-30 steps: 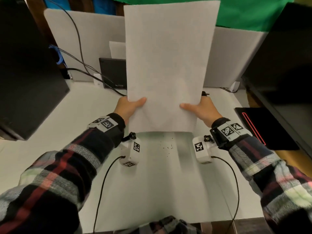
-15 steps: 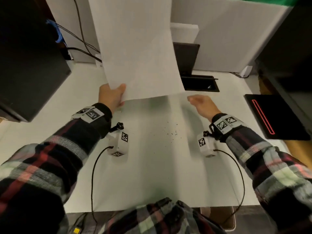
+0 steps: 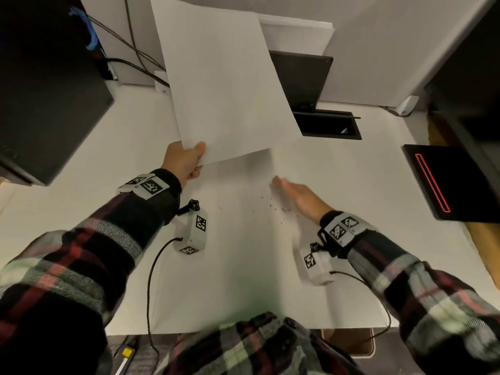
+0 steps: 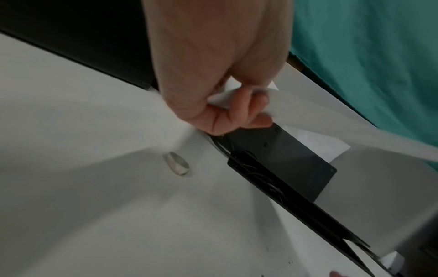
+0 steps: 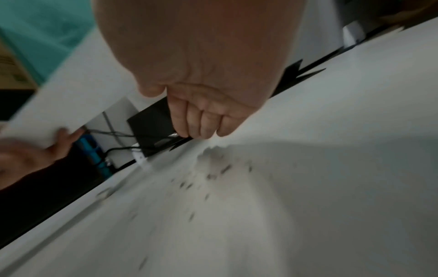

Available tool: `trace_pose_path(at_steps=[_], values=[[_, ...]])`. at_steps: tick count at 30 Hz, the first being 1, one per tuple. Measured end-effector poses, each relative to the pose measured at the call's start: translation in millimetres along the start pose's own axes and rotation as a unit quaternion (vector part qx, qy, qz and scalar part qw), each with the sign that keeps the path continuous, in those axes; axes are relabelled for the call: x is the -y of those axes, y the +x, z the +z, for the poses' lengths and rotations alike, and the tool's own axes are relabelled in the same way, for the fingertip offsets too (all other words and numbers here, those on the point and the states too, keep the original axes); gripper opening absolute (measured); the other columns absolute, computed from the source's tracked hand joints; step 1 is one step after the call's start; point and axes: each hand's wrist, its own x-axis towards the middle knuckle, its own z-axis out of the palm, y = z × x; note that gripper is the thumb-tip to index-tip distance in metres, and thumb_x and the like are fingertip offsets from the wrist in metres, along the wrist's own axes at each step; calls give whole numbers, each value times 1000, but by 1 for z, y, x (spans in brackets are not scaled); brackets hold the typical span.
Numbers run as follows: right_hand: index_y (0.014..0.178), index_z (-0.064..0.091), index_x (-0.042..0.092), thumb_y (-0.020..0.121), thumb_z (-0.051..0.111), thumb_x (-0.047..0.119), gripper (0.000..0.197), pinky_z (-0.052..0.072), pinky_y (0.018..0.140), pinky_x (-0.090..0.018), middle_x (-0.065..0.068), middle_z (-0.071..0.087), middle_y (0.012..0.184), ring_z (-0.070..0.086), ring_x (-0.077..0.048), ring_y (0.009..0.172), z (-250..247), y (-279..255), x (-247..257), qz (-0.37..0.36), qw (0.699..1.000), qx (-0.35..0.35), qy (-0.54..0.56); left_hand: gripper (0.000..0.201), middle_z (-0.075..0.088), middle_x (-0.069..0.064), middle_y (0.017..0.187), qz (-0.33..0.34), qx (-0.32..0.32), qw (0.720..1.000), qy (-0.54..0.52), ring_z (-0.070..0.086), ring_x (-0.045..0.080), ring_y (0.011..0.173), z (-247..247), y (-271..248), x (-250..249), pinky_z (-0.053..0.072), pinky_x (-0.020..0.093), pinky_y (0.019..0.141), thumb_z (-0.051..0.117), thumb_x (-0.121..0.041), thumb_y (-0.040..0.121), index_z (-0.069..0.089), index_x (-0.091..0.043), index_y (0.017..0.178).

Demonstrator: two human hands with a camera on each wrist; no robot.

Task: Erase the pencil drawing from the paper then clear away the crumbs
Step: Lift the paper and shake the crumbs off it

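With the left hand [image 3: 186,161] pinching the paper [image 3: 224,87] aloft at its near-left corner, the flat, empty right hand [image 3: 297,196] may scatter the crumbs [image 3: 266,203] across the table [image 3: 230,280] if it sweeps too fast.

1. No words, brand names or numbers can be read in any view.
2. The grey bands on both wrists [image 3: 147,185] [image 3: 343,229] carry black-and-white square code patterns, not lettering.
3. The small white camera boxes hanging below the wrists [image 3: 194,231] [image 3: 315,266] bear the same kind of square code markers.
4. The flat black device with a thin red outlined bar [image 3: 449,182] shows no legible label.
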Motion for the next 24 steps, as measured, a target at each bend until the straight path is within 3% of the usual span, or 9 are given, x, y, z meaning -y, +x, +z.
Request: trace_pose_path(at_steps=[3, 6, 9, 11, 14, 15, 17, 20, 24], values=[[149, 15, 13, 99, 15, 46, 60, 7, 113, -27, -4, 12, 157, 11, -15, 144, -26, 18, 7, 22, 997, -33, -70, 24, 44, 1, 66, -6, -1, 1000, 20, 39, 10, 47, -1, 1, 0, 25, 12, 32, 54, -20, 94, 45, -15, 73], [149, 2, 9, 100, 10, 43, 60, -2, 116, -31, -5, -8, 157, -5, -16, 145, -28, 33, 16, 52, 986, 32, -156, 25, 43, 1, 66, -16, -4, 1000, 24, 37, 2, 30, -6, 3, 0, 23, 13, 33, 53, -20, 95, 43, -15, 73], [148, -6, 9, 101, 8, 40, 58, -6, 115, -33, -4, -16, 156, -12, -19, 144, -10, 34, 25, 45, 981, 76, -173, 22, 53, 5, 80, -24, -2, 1000, 20, 36, 0, 26, -10, 8, 1, 24, 13, 32, 54, -21, 94, 45, -14, 76], [149, -3, 13, 101, 9, 40, 57, -6, 114, -30, 2, -12, 155, -10, -14, 143, 5, 28, 25, 17, 979, 110, -172, 21, 52, 6, 83, -29, -2, 999, 18, 37, 1, 28, -10, 10, 1, 24, 14, 32, 55, -21, 94, 46, -14, 77], [146, 26, 19, 100, 15, 42, 52, 8, 109, -22, 12, 17, 151, 14, -4, 138, 17, 12, 16, -6, 986, 144, -84, 23, 46, 3, 76, -37, 0, 999, 21, 37, 7, 42, -7, 12, 2, 23, 14, 32, 55, -22, 94, 43, -15, 75], [143, 34, 20, 100, 17, 42, 51, 12, 106, -20, 12, 26, 149, 22, -2, 135, 16, 7, 14, -9, 992, 124, -31, 23, 48, 4, 79, -38, 4, 999, 19, 35, 9, 46, -6, 12, 3, 23, 13, 32, 54, -22, 94, 43, -15, 76], [142, 36, 22, 100, 19, 43, 50, 13, 104, -21, 14, 29, 146, 26, -2, 132, 6, 0, 10, -7, 999, 40, 31, 21, 52, 9, 88, -39, 14, 999, 19, 33, 10, 49, -4, 13, 4, 23, 12, 32, 54, -21, 94, 45, -14, 77], [148, 20, 23, 97, 16, 52, 60, 7, 114, -30, 5, 14, 156, 12, -11, 143, -20, -4, -7, 38, 998, -46, 6, 17, 47, 11, 92, -43, 16, 999, 27, 32, 10, 46, -5, 12, 7, 22, 14, 32, 54, -22, 94, 46, -10, 86], [147, -10, 9, 98, 8, 48, 65, -6, 115, -33, -3, -19, 155, -15, -15, 143, -20, -12, -24, 103, 988, 12, -112, 18, 49, 11, 93, -43, 27, 998, 33, 34, 6, 37, -8, 11, 12, 23, 13, 33, 55, -23, 93, 49, -6, 99]])
